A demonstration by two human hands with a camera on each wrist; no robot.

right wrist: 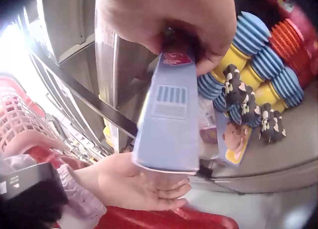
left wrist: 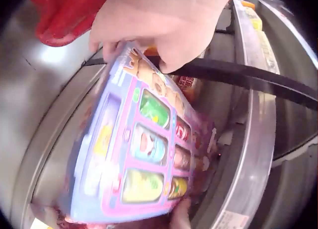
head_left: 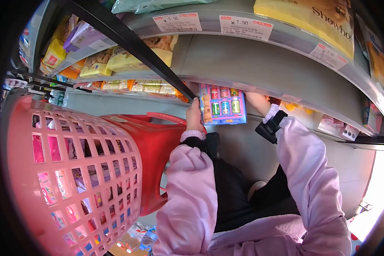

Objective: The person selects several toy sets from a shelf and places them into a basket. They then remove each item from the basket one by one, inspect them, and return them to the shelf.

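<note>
Both hands hold a purple-blue box with small pictured cans and bears on its front [head_left: 224,104], just under a shelf edge. My left hand [head_left: 193,116] is at its left end; in the left wrist view that hand [left wrist: 159,25] has the thumb over the front of the box [left wrist: 144,144] and fingers behind its edge. At the other end, my right hand [head_left: 258,103] is partly hidden by the shelf. The right wrist view shows the right hand [right wrist: 174,15] pinching the box's top end, its narrow side [right wrist: 171,115] facing the camera, with the left hand [right wrist: 141,184] at the lower end.
A pink basket [head_left: 85,170] full of packages stands at the left beside a red basket [head_left: 151,158]. Shelves with price tags [head_left: 245,27] curve overhead, and a black bar [head_left: 132,49] crosses in front. Blue, yellow and red ridged toys [right wrist: 251,33] lie near the right hand.
</note>
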